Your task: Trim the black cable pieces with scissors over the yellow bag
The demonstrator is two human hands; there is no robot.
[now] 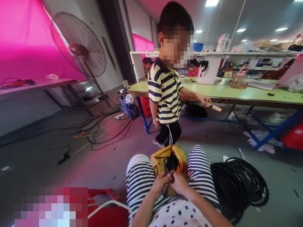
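Observation:
Both hands work close together over my lap, at the near rim of a yellow bag (156, 157) that sits between my knees. My left hand (159, 184) is closed on a black cable (165, 164), whose upper part curves up over the bag's opening. Close beside it, my right hand (179, 183) is wrapped round a small dark hand tool (172, 176), which looks like cutters or pliers; its jaws are too small to make out. Black pieces (172, 160) lie inside the bag. The fingers partly hide both the cable and the tool.
A large coil of black cable (239, 186) lies on the floor at my right. A person in a striped shirt (165, 94) stands just ahead, before a long green-topped workbench (255, 93). Loose cords (99, 132) and a standing fan (79, 50) are at left.

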